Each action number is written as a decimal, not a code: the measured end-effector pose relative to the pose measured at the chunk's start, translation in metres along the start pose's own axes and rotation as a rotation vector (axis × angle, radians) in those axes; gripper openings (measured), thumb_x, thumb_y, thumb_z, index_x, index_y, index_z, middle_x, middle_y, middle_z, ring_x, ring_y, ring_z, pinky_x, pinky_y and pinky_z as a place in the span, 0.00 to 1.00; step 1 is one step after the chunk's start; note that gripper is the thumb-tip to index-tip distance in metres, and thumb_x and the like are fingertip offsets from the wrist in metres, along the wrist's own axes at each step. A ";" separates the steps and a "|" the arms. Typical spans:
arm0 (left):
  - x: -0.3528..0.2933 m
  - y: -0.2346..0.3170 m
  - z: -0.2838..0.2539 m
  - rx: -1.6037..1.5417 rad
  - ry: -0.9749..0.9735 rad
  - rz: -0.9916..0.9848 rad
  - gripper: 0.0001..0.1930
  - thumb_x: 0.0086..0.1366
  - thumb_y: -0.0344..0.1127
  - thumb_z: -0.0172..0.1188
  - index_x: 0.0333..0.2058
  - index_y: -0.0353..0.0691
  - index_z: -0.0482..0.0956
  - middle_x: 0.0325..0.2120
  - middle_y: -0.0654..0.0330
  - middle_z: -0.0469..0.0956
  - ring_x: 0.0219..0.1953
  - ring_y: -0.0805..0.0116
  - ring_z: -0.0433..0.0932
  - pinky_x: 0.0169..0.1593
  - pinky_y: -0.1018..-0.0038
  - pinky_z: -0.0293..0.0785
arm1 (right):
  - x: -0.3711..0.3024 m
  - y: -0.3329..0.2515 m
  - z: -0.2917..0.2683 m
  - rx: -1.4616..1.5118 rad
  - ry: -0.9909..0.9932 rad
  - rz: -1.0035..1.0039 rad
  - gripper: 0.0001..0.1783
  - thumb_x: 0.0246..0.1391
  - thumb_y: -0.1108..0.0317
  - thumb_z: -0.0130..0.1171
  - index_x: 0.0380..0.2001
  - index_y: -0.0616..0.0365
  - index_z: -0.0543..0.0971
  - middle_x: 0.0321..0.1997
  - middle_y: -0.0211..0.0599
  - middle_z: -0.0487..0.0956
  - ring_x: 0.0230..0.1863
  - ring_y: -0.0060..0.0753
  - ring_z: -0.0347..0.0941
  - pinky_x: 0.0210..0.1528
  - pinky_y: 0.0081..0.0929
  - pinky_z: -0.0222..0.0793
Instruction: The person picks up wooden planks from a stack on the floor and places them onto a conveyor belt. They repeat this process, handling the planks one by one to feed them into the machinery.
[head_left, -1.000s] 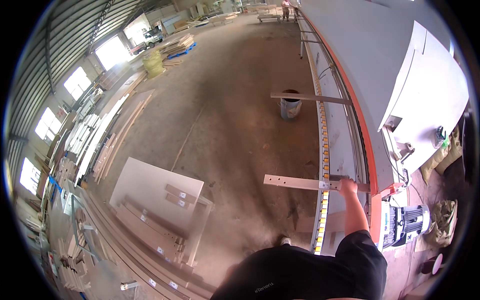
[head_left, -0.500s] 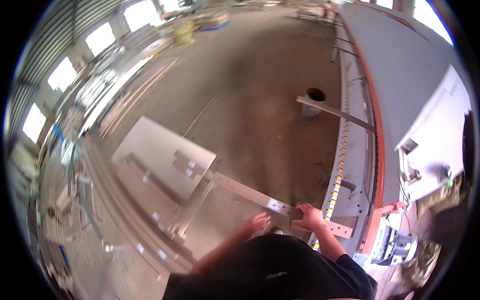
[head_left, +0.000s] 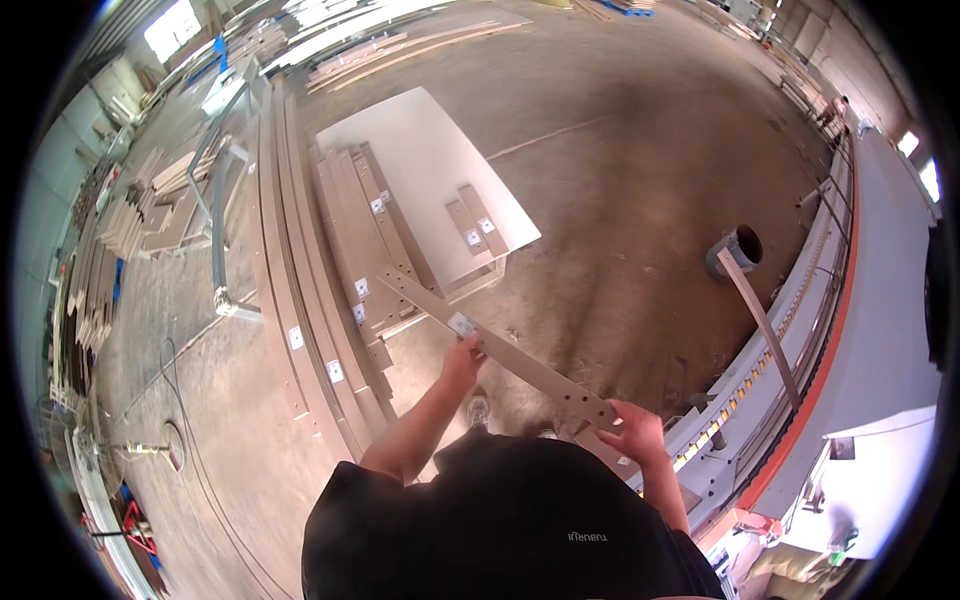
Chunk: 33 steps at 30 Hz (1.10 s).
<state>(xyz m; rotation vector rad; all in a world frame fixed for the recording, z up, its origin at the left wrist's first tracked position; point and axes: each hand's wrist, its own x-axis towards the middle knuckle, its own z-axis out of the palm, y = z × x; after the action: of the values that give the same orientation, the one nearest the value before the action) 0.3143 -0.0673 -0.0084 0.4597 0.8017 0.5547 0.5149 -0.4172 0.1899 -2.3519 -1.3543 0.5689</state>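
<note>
A long narrow brown board (head_left: 530, 368) with drilled holes near both ends and a white label lies slantwise across both hands in front of me. My left hand (head_left: 463, 362) is closed on its edge close to the label. Near the holes at the board's right end, my right hand (head_left: 636, 432) grips it. The board's far left end overlaps a stack of labelled brown boards (head_left: 350, 215) in the view; whether it touches them I cannot tell. Below my right hand, part of another brown board (head_left: 600, 447) shows beside the machine.
A white panel (head_left: 420, 130) lies on a low stand, with two short labelled boards (head_left: 477, 222) on it. Long brown boards (head_left: 290, 270) run along its left. At the right, a long grey machine (head_left: 760, 400) has a strip (head_left: 800, 320) sticking out over a bucket (head_left: 716, 262).
The view has turned left, toward the stacked boards. My left hand, free beforehand, now holds the board. The board has moved off the machine's edge toward the stack.
</note>
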 end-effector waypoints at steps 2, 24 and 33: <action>0.007 0.020 -0.016 -0.032 0.102 0.055 0.13 0.74 0.38 0.55 0.55 0.47 0.73 0.45 0.64 0.78 0.50 0.66 0.77 0.53 0.60 0.73 | 0.033 -0.031 0.006 0.030 -0.047 -0.091 0.37 0.44 0.46 0.74 0.58 0.48 0.79 0.44 0.36 0.86 0.42 0.39 0.84 0.45 0.37 0.79; 0.011 0.113 -0.184 1.360 0.870 0.222 0.53 0.46 0.39 0.74 0.71 0.39 0.57 0.64 0.38 0.61 0.64 0.43 0.69 0.67 0.57 0.69 | 0.133 -0.075 0.144 0.163 -0.473 -0.108 0.38 0.52 0.45 0.72 0.63 0.48 0.76 0.56 0.40 0.83 0.54 0.42 0.82 0.56 0.38 0.76; 0.141 0.199 -0.226 1.403 0.857 0.335 0.41 0.54 0.32 0.67 0.68 0.38 0.63 0.64 0.46 0.69 0.66 0.48 0.70 0.68 0.60 0.69 | 0.047 -0.024 0.109 0.154 -0.361 0.327 0.37 0.51 0.47 0.72 0.62 0.49 0.76 0.58 0.38 0.83 0.53 0.40 0.83 0.58 0.37 0.77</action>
<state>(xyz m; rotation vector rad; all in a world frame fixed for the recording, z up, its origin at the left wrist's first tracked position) 0.1632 0.2115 -0.1085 1.7309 1.9379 0.4068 0.4633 -0.3521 0.1021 -2.4348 -1.0132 1.1971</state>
